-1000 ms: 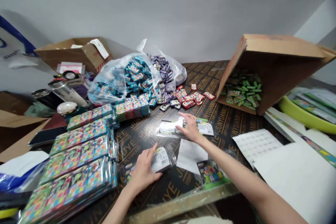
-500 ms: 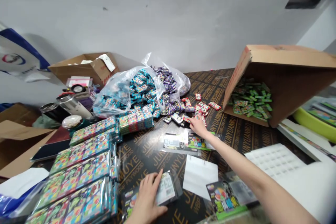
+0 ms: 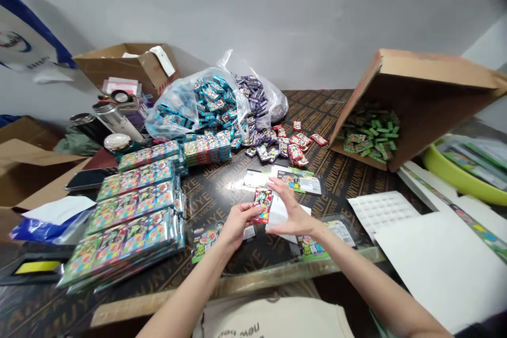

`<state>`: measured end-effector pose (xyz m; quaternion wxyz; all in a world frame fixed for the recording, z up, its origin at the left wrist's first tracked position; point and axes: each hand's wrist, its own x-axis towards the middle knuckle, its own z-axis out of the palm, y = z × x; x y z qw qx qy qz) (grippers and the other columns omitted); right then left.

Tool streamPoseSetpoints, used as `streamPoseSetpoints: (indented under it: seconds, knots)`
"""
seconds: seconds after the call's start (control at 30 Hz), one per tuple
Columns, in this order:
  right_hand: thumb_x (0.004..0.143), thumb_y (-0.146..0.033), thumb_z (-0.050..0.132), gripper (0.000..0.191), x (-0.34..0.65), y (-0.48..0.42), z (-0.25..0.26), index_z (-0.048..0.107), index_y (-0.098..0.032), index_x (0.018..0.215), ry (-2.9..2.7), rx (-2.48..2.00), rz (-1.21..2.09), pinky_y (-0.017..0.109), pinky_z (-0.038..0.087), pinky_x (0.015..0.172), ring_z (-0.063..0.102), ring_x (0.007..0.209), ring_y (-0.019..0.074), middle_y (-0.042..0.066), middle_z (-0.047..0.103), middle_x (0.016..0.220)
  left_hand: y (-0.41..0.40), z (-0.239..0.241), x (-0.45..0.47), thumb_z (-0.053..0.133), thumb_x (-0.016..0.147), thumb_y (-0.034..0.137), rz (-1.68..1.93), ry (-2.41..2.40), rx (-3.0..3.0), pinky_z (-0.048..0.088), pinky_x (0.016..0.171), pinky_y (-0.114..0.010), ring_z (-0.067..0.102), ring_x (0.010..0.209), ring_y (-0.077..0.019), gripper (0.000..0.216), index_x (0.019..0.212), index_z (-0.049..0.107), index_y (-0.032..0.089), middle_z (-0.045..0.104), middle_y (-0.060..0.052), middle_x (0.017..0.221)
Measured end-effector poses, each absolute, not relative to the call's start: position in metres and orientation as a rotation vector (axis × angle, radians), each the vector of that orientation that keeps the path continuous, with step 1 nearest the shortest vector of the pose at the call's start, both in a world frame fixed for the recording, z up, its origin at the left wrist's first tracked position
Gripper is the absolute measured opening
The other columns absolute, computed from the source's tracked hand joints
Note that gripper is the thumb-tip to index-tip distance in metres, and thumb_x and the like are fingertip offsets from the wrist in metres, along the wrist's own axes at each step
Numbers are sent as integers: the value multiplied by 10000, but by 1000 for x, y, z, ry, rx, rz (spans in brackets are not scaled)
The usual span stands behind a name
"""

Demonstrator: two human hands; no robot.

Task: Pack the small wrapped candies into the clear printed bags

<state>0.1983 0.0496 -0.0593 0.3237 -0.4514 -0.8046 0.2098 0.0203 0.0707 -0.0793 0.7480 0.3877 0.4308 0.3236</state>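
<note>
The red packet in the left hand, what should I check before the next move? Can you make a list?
1. Red packet held: ok, pinched by the left hand.
2. Right hand holding nothing: ok, it is open beside the packet.
3. Printed side showing: ok, it faces the camera.
4. Packet's back undamaged: cannot tell, it is hidden.
5. Loose red packets neatly lined up: not ok, they lie scattered.
6. Green packets inside the cardboard box: ok.

Head-worn cam, facing fwd & down, near tabletop point(image 3: 212, 190), wall point(image 3: 253, 16) up top.

soft light, glare on tabletop point(image 3: 222, 181), edges stretched
</note>
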Motion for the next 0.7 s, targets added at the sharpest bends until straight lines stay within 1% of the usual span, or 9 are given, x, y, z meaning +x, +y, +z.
streamPoseSetpoints:
  seconds: [0.1,0.17,0.23,0.27,0.33,0.4,0.5,0.63,0.7]
  knots:
    - [587,-309,664,834,191,44,-71,284,-227,1325,-2025,-1233,474,413,260,995,383,1179,266,83,430,1280,63,-83,11,632,693,425,689,955,1074,462,737,-326,619,734,-187,400,911,647,91,677,-97,833]
    - [588,-259,639,788,190,41,-81,308,-225,1303,-1926,-1321,425,398,294,960,431,1119,256,76,470,1225,61,-91,-2,595,706,468,708,1055,1416,418,847,-393,586,917,-239,517,1084,585,116,639,-124,1012]
    - [591,-258,639,768,193,40,-93,325,-219,1291,-1881,-1415,388,415,292,947,430,1113,274,84,476,1218,60,-102,-18,674,601,484,666,1188,1855,312,953,-461,473,1101,-293,736,1234,471,168,538,-133,1191]
    - [594,-270,648,769,195,38,-99,328,-218,1291,-1899,-1444,391,428,283,946,428,1117,283,88,477,1222,59,-108,-26,724,528,462,596,1232,2056,260,981,-485,427,1141,-310,857,1280,415,188,500,-133,1230]
    - [599,-302,673,792,197,36,-108,315,-222,1302,-2003,-1446,428,451,250,959,426,1127,293,92,478,1238,58,-118,-38,763,462,384,430,1249,2317,214,994,-502,414,1135,-316,997,1337,319,205,494,-125,1210]
    - [611,-320,685,813,196,33,-113,291,-233,1317,-2112,-1411,465,470,203,982,422,1144,291,91,472,1258,56,-124,-44,733,510,321,370,1236,2395,248,975,-477,449,1082,-290,1003,1370,231,202,518,-108,1149]
    - [626,-343,690,854,193,30,-114,238,-232,1342,-2182,-1355,540,474,165,1005,407,1175,284,100,449,1286,55,-122,-46,698,555,291,455,1205,2377,295,947,-442,440,1085,-282,1018,1392,127,198,493,-103,1179]
    - [622,-455,696,953,193,33,-111,154,-228,1372,-2256,-1221,742,445,148,1036,358,1232,269,122,375,1347,54,-111,-44,701,547,258,516,1099,2314,303,957,-438,440,1101,-280,1048,1395,86,222,481,-91,1203]
    - [566,-537,707,1075,192,33,-110,92,-214,1387,-2241,-1251,697,466,120,1045,280,1279,287,145,302,1390,53,-107,-43,694,557,259,543,1096,2280,317,951,-441,447,1099,-280,1022,1391,104,235,482,-90,1203]
